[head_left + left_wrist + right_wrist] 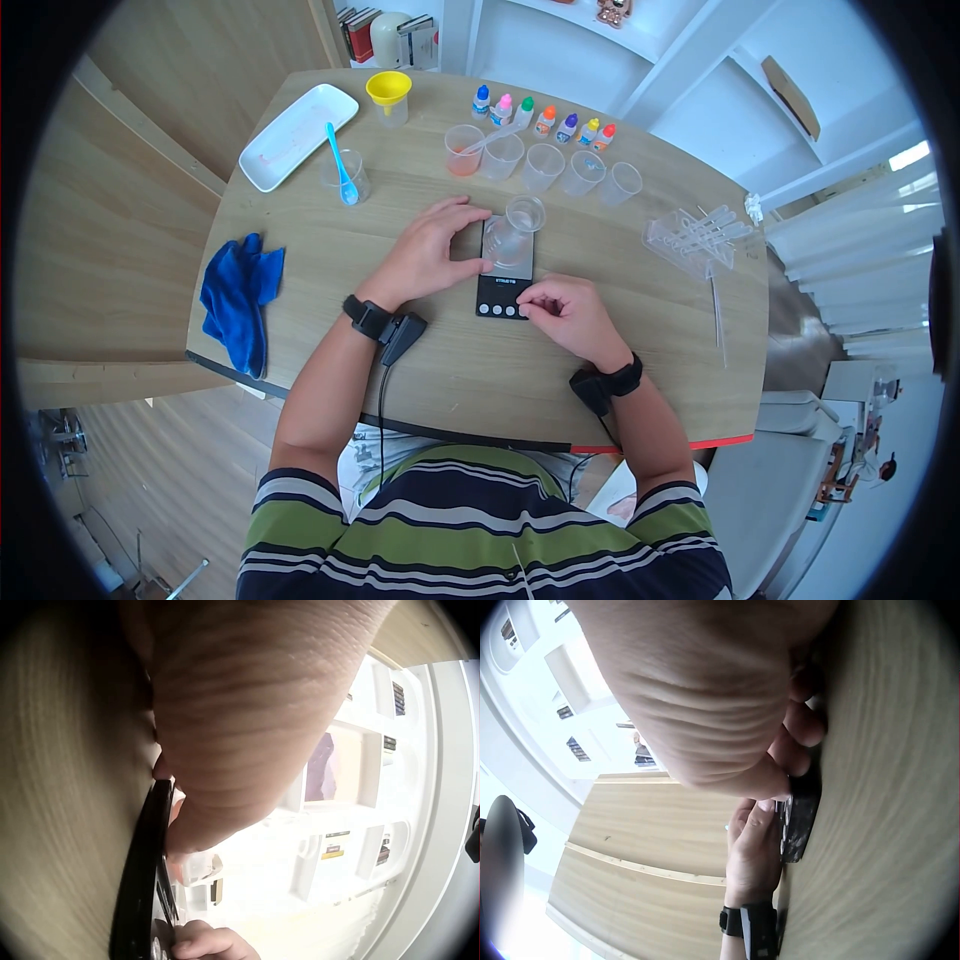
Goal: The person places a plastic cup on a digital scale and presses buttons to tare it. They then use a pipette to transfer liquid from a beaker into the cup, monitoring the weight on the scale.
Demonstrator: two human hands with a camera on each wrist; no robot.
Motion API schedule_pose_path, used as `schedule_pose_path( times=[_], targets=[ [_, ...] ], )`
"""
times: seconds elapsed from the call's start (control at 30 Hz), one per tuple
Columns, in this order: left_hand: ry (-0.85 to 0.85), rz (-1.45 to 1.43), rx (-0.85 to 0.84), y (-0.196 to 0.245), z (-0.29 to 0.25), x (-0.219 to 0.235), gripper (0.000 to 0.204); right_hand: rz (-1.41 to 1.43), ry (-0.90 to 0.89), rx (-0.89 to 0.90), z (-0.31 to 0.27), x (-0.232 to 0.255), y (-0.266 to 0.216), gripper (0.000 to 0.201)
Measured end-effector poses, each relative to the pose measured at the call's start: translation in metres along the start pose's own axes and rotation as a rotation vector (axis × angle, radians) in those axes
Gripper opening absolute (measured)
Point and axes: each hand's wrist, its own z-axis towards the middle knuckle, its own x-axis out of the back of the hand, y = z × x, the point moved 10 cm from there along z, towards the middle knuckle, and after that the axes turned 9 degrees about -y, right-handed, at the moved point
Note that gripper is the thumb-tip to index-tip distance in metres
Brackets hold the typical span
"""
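A black pocket scale [503, 296] with a silver plate and a row of round buttons lies on the table. On its plate stands a clear flask [512, 238] with a wide round mouth. My left hand [432, 252] is at the scale's left side, thumb and forefinger spread apart, their tips right at its edge beside the flask. At the front right corner, my right hand [570, 312] has its fingers curled, with thumb and forefinger on the scale near the last button. In the left wrist view, the right fingertips [214, 941] overlap the buttons.
Clear cups [544, 168] stand in a row behind the flask, before several dropper bottles [545, 122]. Leftward are a white tray [290, 145], a yellow funnel [389, 88], a blue spoon [345, 180] in a cup and a blue cloth [238, 295]. Clear rods [700, 240] lie right.
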Motion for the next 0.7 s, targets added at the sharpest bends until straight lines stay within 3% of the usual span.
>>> schedule_pose_path(
  times=[0.7],
  targets=[
    [-0.011, 0.058, -0.010, 0.0031, -0.0002, -0.0015, 0.083, 0.003, 0.029, 0.020, -0.0004, 0.0018, -0.0028, 0.009]
  ],
)
